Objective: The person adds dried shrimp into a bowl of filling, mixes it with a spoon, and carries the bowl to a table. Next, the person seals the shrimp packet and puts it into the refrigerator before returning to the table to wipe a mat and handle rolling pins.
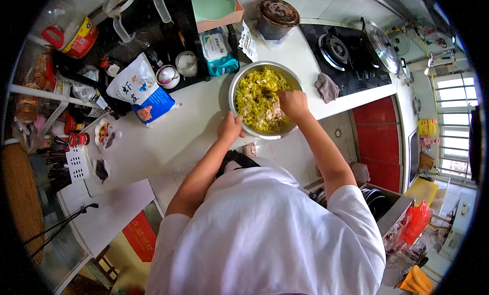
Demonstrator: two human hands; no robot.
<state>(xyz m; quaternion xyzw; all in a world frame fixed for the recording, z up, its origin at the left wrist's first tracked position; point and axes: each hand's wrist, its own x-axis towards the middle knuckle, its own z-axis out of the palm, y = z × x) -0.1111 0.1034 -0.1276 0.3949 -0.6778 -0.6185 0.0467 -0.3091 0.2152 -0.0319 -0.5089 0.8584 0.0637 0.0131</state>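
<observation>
A wide metal bowl [232,89] stands at the counter's front edge, filled with a chopped yellow-green mixture [257,99] that has paler bits on top. My left hand [231,128] is closed on the bowl's near left rim. Over the right side of the mixture, my right hand [294,104] is curled, its fingertips turned down toward the food. What those fingers hold, if anything, is hidden from this angle.
Left of the bowl lie a blue and white bag [142,91], a small bowl of white powder [167,76] and a glass jar [186,64]. To the right are a grey cloth [326,87] and a gas stove [346,55]. A dark lidded pot [277,19] stands behind.
</observation>
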